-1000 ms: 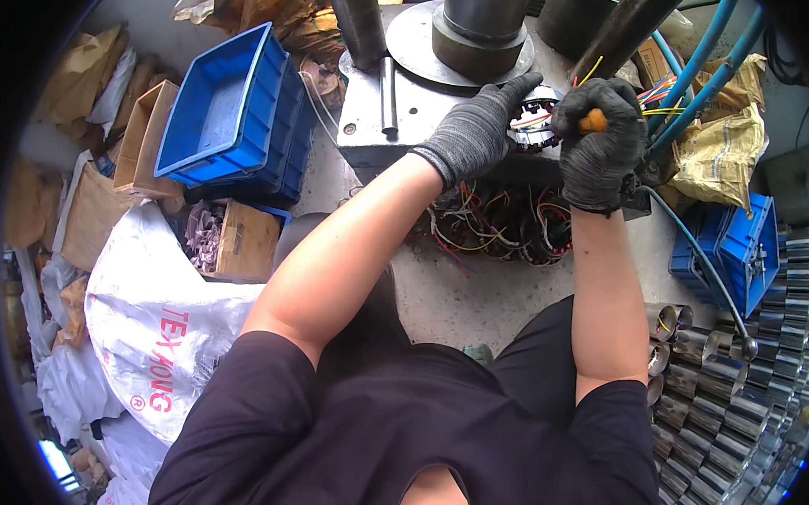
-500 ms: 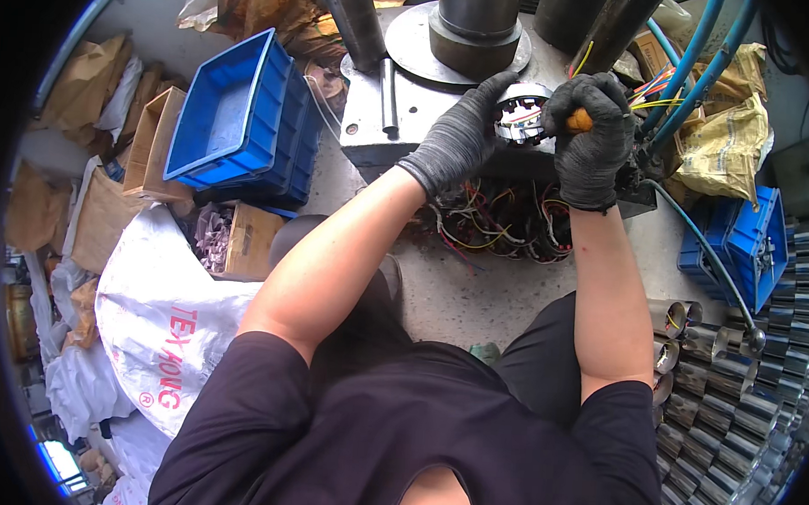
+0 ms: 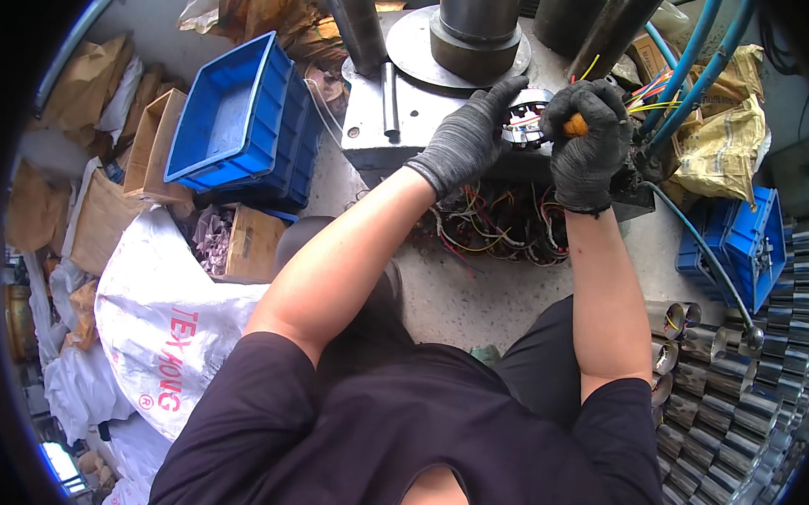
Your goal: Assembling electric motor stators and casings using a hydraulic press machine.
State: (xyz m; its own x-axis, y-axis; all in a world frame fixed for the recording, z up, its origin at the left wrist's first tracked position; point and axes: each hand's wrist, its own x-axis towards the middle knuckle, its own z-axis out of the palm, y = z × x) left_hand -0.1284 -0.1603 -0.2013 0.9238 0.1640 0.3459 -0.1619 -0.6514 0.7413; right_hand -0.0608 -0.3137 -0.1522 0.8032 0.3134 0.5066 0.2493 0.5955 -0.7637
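Note:
My left hand [image 3: 471,136], in a dark grey knit glove, is closed around the side of a shiny metal ring-shaped part [image 3: 526,122] with wires inside it. Gloved the same way, my right hand [image 3: 591,151] makes a fist around an orange handle [image 3: 575,125] right beside the ring. Whatever tip or shaft that handle has is hidden. Both hands are over the front edge of a metal press bed [image 3: 367,115]. Beneath them hangs a bundle of dark parts with coloured wires [image 3: 505,225].
A thick press column [image 3: 476,30] rises behind my hands, and a metal rod [image 3: 390,100] lies on the bed. Stacked blue crates [image 3: 223,109] and a white sack [image 3: 171,324] are at left. Blue hoses [image 3: 701,71], another blue crate [image 3: 752,254] and rows of shiny metal tubes [image 3: 732,393] are at right.
My left hand has shifted slightly right and the metal ring has turned a little in it. My right hand has moved slightly left and down, still gripping the orange handle.

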